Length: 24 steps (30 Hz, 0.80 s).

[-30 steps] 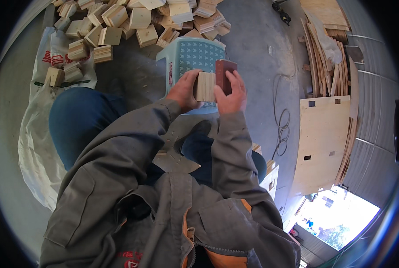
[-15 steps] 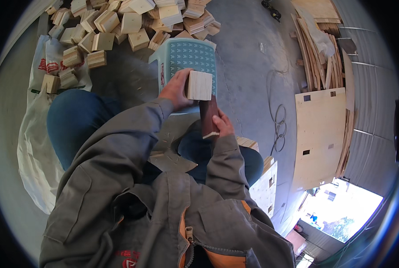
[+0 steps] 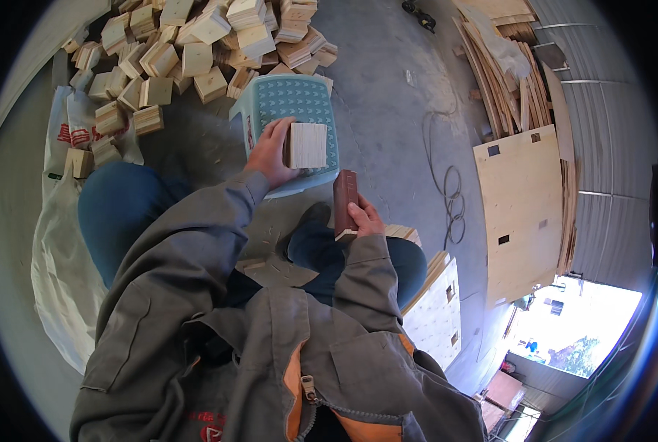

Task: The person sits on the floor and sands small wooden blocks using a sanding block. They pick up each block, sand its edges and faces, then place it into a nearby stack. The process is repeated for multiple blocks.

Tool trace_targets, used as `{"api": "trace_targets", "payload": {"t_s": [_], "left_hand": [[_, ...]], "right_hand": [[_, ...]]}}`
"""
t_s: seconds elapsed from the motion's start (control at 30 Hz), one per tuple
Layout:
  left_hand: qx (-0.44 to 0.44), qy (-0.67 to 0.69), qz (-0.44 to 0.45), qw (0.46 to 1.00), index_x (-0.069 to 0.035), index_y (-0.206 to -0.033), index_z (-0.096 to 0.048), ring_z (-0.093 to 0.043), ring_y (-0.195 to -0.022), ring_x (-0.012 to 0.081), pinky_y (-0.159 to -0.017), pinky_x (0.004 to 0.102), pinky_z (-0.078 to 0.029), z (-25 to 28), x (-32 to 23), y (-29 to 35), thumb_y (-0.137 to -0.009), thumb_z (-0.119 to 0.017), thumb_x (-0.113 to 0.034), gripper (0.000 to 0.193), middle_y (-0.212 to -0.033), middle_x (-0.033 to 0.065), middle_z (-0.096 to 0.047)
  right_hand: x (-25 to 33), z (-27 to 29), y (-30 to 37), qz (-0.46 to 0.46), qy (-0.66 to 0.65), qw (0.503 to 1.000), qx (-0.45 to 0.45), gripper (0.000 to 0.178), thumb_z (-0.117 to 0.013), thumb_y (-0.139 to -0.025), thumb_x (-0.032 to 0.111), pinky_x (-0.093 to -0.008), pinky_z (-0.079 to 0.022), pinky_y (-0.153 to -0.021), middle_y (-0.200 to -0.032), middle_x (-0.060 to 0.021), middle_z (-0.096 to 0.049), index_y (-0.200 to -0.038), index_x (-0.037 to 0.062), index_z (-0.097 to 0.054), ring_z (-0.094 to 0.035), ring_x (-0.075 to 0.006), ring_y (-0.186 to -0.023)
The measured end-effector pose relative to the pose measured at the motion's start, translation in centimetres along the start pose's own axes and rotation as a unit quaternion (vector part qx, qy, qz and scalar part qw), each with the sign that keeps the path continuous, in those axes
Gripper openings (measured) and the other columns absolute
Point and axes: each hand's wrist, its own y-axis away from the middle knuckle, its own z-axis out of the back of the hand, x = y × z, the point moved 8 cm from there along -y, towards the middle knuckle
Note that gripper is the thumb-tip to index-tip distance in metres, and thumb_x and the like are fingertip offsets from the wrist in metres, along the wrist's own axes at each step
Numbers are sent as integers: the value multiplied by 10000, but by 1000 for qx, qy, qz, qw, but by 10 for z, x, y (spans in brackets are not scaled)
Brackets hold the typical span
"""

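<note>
On the light blue plastic stool (image 3: 322, 88), my left hand (image 3: 271, 156) grips a pale plywood block (image 3: 308, 145) from its left side, with the layered edge facing up. My right hand (image 3: 364, 218) is closed round a reddish-brown bar-shaped block (image 3: 345, 197) with a pale lower end. That bar is held beside the stool's near right corner, above my leg, and does not touch the plywood block. Fingers under both pieces are partly hidden.
Many plywood blocks (image 3: 196, 59) are heaped beyond the stool at far left. A white woven sack (image 3: 56, 250) lies left of my knee. Plywood sheets (image 3: 524, 214) and a looped cable (image 3: 454, 202) are to the right; a white-faced panel (image 3: 432, 313) stands by my right leg.
My right hand has drawn the reddish-brown bar away from the plywood block, leaving a gap and tilting the bar more upright. My left hand keeps its grip. The whole view has shifted slightly.
</note>
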Motion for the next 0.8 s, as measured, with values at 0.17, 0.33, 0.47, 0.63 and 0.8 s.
{"api": "trace_targets", "payload": {"t_s": [0.17, 0.33, 0.47, 0.63, 0.8], "left_hand": [[-58, -102, -79, 990, -151, -1543, -435, -395, -1532, 418, -1231, 464, -425, 13, -16, -2, -689, -902, -63, 977, -1597, 167, -435], [-35, -121, -128, 984, -161, -1532, -453, -347, -1566, 424, -1254, 470, -397, 11, -18, 8, -704, -916, -110, 950, -1622, 164, -422], [16, -147, -116, 982, -141, -1515, -468, -352, -1565, 425, -1263, 492, -379, 21, -38, 25, -705, -952, -219, 946, -1612, 166, -437], [14, -207, -165, 964, -122, -1385, -582, -414, -1527, 409, -1229, 517, -397, 24, -44, 37, -779, -913, -282, 708, -1536, 156, -515], [19, -218, -212, 952, -113, -1229, -626, -496, -1456, 391, -1183, 522, -425, 10, -52, 47, -773, -896, -227, 543, -1412, 129, -600]], "right_hand": [[-10, 6, -4, 3, -4, 1000, 0, 524, -767, -975, 84, -303, -591, -913, -1297, -115, -714, -1453, -46, -597, -702, -159, -1074], [-8, 9, -10, 1, 21, 1000, -18, 525, -775, -968, 96, -302, -584, -917, -1295, -111, -713, -1441, -54, -604, -697, -154, -1071], [-1, -2, -11, 28, 33, 999, -5, 531, -779, -969, 124, -305, -575, -916, -1290, -113, -716, -1440, -54, -608, -695, -152, -1062], [0, -5, -16, 66, 78, 995, -2, 576, -821, -945, 186, -317, -576, -930, -1293, -123, -721, -1434, -44, -623, -696, -163, -1088], [3, 0, -13, 86, 103, 991, -18, 563, -837, -924, 209, -324, -586, -915, -1268, -128, -734, -1404, -26, -659, -707, -171, -1074]]}}
